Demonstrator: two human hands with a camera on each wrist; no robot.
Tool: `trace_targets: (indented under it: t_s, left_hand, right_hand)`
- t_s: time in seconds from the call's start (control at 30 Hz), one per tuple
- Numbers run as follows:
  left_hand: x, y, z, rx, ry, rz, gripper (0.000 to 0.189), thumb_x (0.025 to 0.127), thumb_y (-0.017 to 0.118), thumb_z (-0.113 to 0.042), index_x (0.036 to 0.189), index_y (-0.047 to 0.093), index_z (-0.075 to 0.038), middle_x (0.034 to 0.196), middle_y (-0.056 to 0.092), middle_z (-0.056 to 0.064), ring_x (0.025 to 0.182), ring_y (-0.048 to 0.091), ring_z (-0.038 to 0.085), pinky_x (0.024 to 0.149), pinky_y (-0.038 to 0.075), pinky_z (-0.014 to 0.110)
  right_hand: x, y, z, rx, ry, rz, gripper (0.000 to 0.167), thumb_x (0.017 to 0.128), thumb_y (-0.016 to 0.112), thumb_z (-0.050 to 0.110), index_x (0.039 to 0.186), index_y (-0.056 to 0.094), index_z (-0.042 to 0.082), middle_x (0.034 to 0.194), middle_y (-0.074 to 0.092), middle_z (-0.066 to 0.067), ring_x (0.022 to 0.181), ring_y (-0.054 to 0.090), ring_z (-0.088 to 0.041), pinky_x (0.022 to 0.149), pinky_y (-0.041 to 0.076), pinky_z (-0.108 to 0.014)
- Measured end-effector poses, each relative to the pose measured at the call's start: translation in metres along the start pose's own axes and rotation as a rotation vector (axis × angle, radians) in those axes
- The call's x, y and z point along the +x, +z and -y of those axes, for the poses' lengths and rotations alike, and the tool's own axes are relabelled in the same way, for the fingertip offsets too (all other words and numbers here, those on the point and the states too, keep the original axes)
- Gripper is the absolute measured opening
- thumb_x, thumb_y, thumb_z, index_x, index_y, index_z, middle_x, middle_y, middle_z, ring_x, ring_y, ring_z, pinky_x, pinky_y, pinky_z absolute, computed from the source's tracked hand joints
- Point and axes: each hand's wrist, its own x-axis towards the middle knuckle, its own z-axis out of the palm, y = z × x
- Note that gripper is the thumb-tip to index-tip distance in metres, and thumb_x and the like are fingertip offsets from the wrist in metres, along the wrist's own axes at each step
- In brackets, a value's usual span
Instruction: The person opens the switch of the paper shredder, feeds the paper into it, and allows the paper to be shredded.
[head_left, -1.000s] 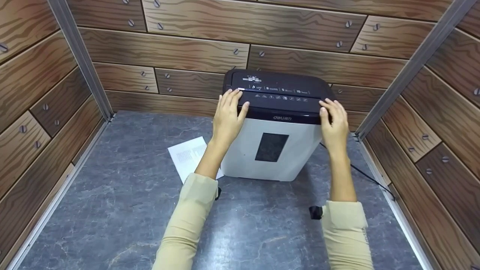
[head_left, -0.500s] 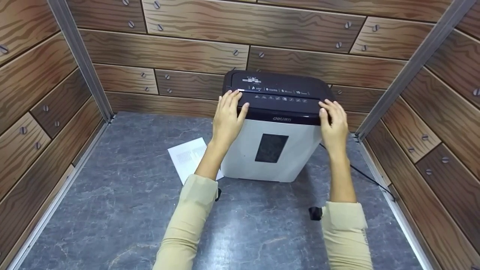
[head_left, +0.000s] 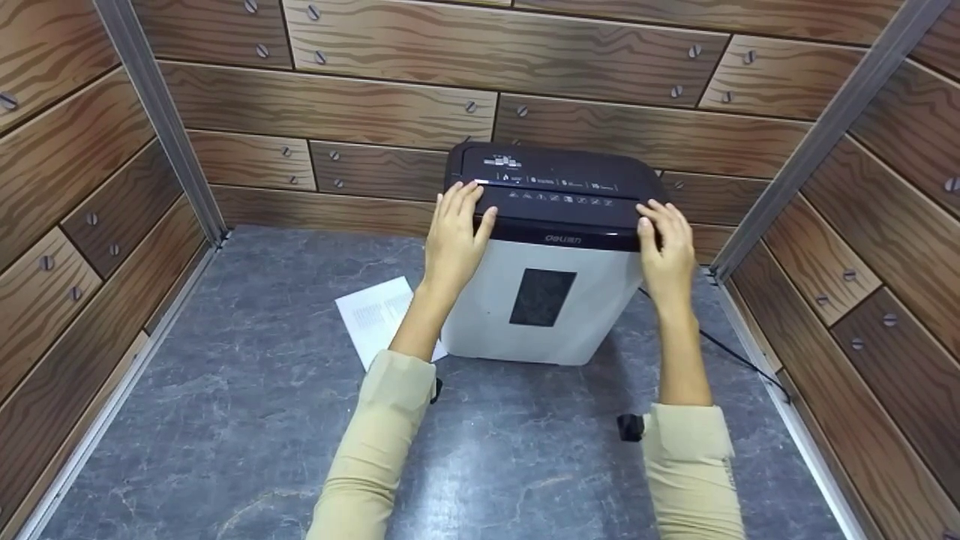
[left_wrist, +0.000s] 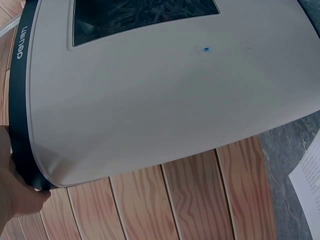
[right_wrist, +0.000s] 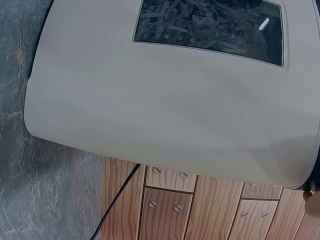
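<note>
A paper shredder (head_left: 555, 300) with a black top and a light grey body stands upright on the floor. Its dark front window (right_wrist: 210, 27) shows shredded paper strips inside. My left hand (head_left: 454, 232) rests on the left front corner of the black top, fingers over the upper edge and thumb on the front. At the opposite corner, my right hand (head_left: 669, 244) lies the same way with its fingers slightly bent. Both wrist views show only a small part of each hand at the frame's edge. A printed sheet of paper (head_left: 375, 311) lies left of the shredder, partly behind my left forearm.
A black power cord (head_left: 739, 354) runs from behind the shredder to the right wall. Wood-patterned panels (head_left: 330, 97) enclose the back and both sides, with metal posts (head_left: 161, 112) at the corners. The floor (head_left: 247, 375) is dark grey and marbled.
</note>
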Motion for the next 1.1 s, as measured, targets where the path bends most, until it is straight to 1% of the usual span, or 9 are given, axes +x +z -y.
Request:
trace_targets:
  t_s: [0.3,0.6,0.77,0.93,1.1]
  left_hand:
    - [-0.0009,0.0012,0.0010,0.000,0.006,-0.007,0.045,0.098,0.042,-0.034,0.127,0.051,-0.002,0.134,0.046,0.008,0.130,0.030,0.021,0.110,0.013,0.037]
    - [-0.0006,0.0007,0.0002,-0.007,0.001,-0.005,0.044,0.098,0.042,-0.034,0.127,0.051,-0.002,0.134,0.046,0.009,0.130,0.030,0.021,0.109,0.003,0.028]
    - [-0.0007,0.0005,0.0002,-0.007,0.004,-0.006,0.044,0.098,0.042,-0.034,0.127,0.051,-0.002,0.134,0.046,0.008,0.130,0.030,0.021,0.109,0.003,0.028]
    - [-0.0016,0.0009,0.0002,-0.003,0.006,-0.005,0.045,0.098,0.040,-0.035,0.128,0.050,-0.002,0.135,0.045,0.008,0.131,0.029,0.021,0.109,0.003,0.028]
    - [-0.0015,0.0014,0.0004,0.002,0.010,-0.017,0.045,0.098,0.041,-0.034,0.128,0.051,-0.002,0.134,0.046,0.008,0.131,0.029,0.021,0.109,0.003,0.028]
  right_hand:
    - [-0.0007,0.0006,-0.0002,0.008,-0.011,-0.002,0.024,0.092,0.054,0.012,0.108,0.065,-0.001,0.119,0.058,-0.014,0.121,0.040,-0.032,0.105,0.024,-0.029]
    - [0.0000,0.0008,-0.0016,0.008,-0.010,-0.002,0.024,0.092,0.054,0.012,0.108,0.065,-0.001,0.120,0.058,-0.014,0.121,0.040,-0.033,0.105,0.024,-0.028]
    - [0.0003,0.0005,-0.0009,0.008,-0.009,0.000,0.024,0.092,0.053,0.012,0.109,0.065,-0.001,0.120,0.058,-0.014,0.121,0.040,-0.032,0.105,0.024,-0.028]
    - [-0.0003,-0.0001,-0.0006,-0.005,0.004,0.006,0.025,0.092,0.052,0.014,0.109,0.065,0.000,0.121,0.058,-0.013,0.123,0.039,-0.027,0.105,0.024,-0.028]
    - [0.0000,-0.0002,-0.0010,-0.004,0.002,0.007,0.026,0.093,0.052,0.014,0.109,0.065,-0.001,0.120,0.057,-0.013,0.123,0.039,-0.029,0.105,0.023,-0.028]
